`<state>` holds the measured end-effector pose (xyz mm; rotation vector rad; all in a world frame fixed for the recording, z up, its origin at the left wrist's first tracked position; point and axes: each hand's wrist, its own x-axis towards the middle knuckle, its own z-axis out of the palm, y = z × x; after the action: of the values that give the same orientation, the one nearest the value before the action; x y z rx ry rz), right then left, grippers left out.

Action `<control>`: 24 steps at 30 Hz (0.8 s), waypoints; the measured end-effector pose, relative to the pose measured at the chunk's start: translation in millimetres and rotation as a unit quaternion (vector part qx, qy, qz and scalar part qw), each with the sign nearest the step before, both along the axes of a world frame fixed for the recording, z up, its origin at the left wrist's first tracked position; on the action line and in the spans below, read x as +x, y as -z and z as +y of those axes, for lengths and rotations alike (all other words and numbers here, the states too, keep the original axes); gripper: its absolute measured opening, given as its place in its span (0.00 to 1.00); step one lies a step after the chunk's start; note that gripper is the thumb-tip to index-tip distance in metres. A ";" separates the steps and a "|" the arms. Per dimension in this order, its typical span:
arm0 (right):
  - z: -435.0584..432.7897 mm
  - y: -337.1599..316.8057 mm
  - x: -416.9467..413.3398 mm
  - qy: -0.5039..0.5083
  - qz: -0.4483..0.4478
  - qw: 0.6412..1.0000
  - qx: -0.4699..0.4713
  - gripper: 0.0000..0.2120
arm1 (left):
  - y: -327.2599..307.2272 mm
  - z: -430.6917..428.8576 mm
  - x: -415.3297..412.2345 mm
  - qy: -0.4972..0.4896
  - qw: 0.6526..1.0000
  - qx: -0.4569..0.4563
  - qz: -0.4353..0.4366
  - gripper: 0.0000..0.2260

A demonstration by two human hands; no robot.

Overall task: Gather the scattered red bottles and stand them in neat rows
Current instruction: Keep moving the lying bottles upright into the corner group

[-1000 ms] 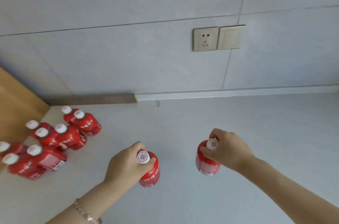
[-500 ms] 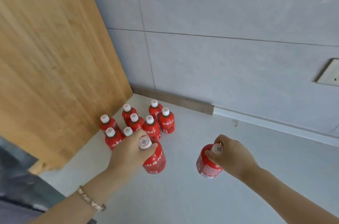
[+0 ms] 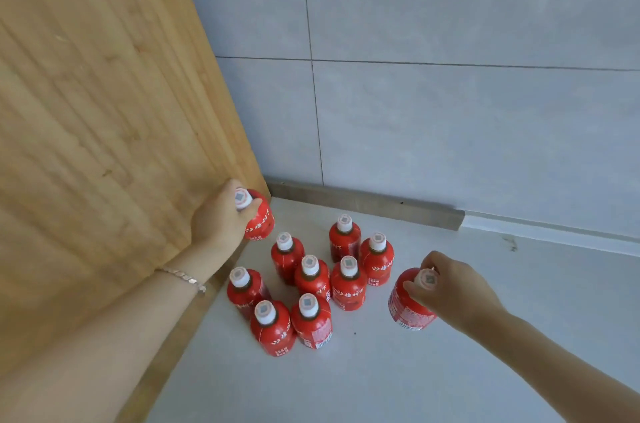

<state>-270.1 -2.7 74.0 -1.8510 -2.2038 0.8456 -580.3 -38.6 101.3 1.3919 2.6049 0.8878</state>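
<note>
Several red bottles with white caps (image 3: 313, 280) stand upright in a loose cluster on the pale floor, near the corner. My left hand (image 3: 218, 218) grips one red bottle (image 3: 259, 221) by its neck, held at the far left of the cluster, close to the wooden panel. My right hand (image 3: 450, 287) holds another red bottle (image 3: 408, 305) by its cap, just right of the cluster and apart from it. Whether either held bottle touches the floor is unclear.
A tall wooden panel (image 3: 104, 111) fills the left side and meets the grey tiled wall (image 3: 450, 128) at the corner. A brown skirting strip (image 3: 363, 204) runs along the wall's foot. Grey floor (image 3: 519, 284) stretches to the right and front.
The view has swung left toward the corner. My left hand carried its bottle up past the cluster to the wooden panel. My right hand brought its bottle close to the cluster's right side.
</note>
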 end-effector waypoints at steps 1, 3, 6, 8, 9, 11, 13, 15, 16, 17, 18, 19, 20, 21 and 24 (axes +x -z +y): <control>-0.1 2.0 -9.6 0.013 -0.002 1.000 -0.004 0.11 | 12.6 10.5 -15.6 0.009 1.000 -0.025 -0.004 0.11; -2.2 6.5 -26.2 0.039 -0.001 0.999 -0.014 0.11 | 36.7 28.2 -39.4 0.035 0.997 -0.069 -0.024 0.11; -8.4 7.3 -43.9 0.070 0.004 0.997 -0.022 0.11 | 73.5 41.1 -57.8 0.078 0.984 -0.152 -0.042 0.10; -8.9 1.0 -54.9 0.092 0.029 0.995 -0.017 0.10 | 95.5 41.4 -61.2 0.108 0.974 -0.191 -0.049 0.09; -7.6 -3.4 -61.1 0.105 0.051 0.993 -0.010 0.10 | 103.8 40.2 -61.9 0.113 0.973 -0.195 -0.052 0.09; 0.1 -13.1 -77.6 0.128 0.110 0.985 0.016 0.10 | 114.1 37.2 -63.4 0.109 0.975 -0.186 -0.051 0.10; 14.0 -19.6 -103.1 0.123 0.151 0.979 0.058 0.10 | 117.9 34.0 -65.3 0.119 0.974 -0.191 -0.039 0.11; 33.3 -18.1 -135.2 0.088 0.156 0.981 0.081 0.11 | 118.9 31.3 -66.2 0.129 0.968 -0.212 -0.038 0.13; 44.3 -13.6 -152.6 0.068 0.145 0.984 0.076 0.11 | 118.9 29.9 -66.2 0.130 0.966 -0.222 -0.038 0.16; 55.5 -5.9 -170.4 0.049 0.127 0.989 0.060 0.13 | 118.6 28.0 -66.4 0.129 0.963 -0.232 -0.037 0.19; 65.6 4.5 -186.8 0.029 0.101 0.994 0.042 0.15 | 117.7 25.7 -66.2 0.126 0.962 -0.239 -0.036 0.20; 74.1 16.8 -200.8 0.010 0.067 0.997 0.029 0.17 | 116.6 23.2 -66.6 0.124 0.961 -0.246 -0.036 0.20; 80.3 29.5 -212.1 -0.001 0.029 0.999 0.021 0.18 | 115.8 21.0 -67.7 0.125 0.959 -0.251 -0.035 0.20; 83.6 41.2 -220.1 -0.004 -0.005 1.000 0.014 0.19 | 114.9 18.9 -70.1 0.127 0.958 -0.256 -0.028 0.19; 86.5 71.4 -226.8 0.022 -0.045 0.998 -0.026 0.19 | 110.5 16.3 -80.6 0.132 0.957 -0.259 -0.002 0.13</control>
<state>-496.9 83.8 2.6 -1.9919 -2.2049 0.8345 -661.0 -22.3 -9.2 1.5094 2.3200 0.1515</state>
